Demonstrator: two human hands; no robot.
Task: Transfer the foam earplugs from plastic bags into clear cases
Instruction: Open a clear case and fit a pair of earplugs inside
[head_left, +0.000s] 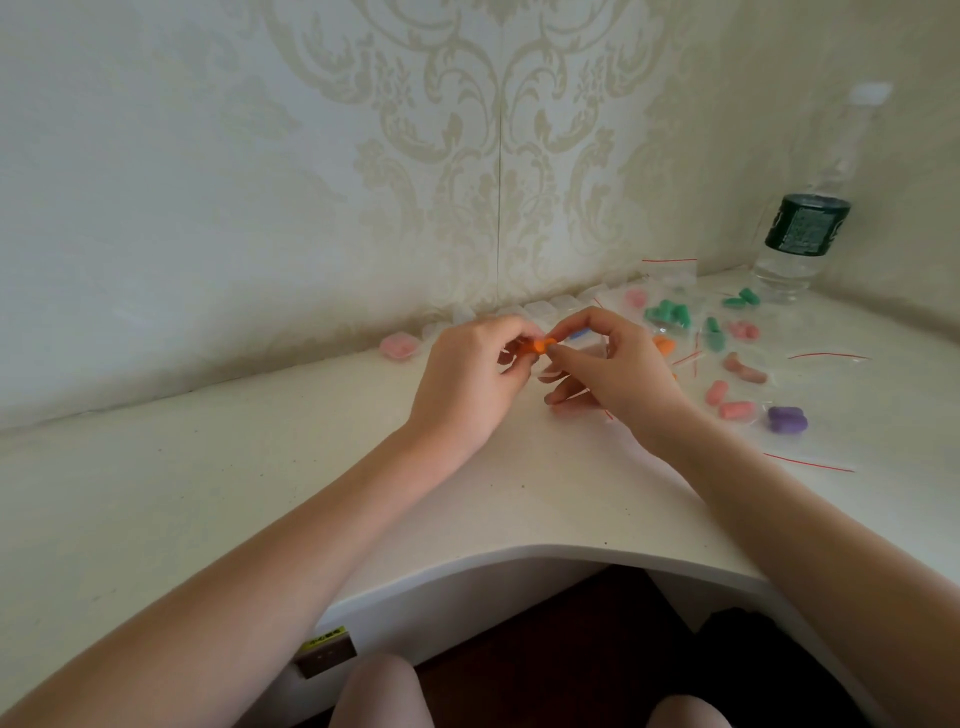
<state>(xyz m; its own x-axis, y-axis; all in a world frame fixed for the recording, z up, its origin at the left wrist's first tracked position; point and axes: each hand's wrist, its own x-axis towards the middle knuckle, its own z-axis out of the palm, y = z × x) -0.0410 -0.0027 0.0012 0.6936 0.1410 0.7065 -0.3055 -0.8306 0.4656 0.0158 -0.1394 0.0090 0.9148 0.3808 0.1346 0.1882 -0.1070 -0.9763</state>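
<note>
Orange foam earplugs (693, 347) sit between the fingertips of both hands above the white desk (545, 493). My left hand (467, 384) pinches them from the left; whether a clear case is under its fingers I cannot tell. My right hand (618, 374) touches them from the right with thumb and forefinger. Several small plastic bags with red zip strips lie to the right, holding green earplugs (670, 313), pink earplugs (743, 369) and purple earplugs (785, 419). Another orange earplug (664, 344) lies behind my right hand. A row of empty clear cases (540, 310) lines the wall. One case with pink earplugs (399, 346) stands at the left.
A water bottle (802, 228) with a dark green label stands in the back right corner. The patterned wall runs close behind the cases. The desk's front edge curves inward above my knees.
</note>
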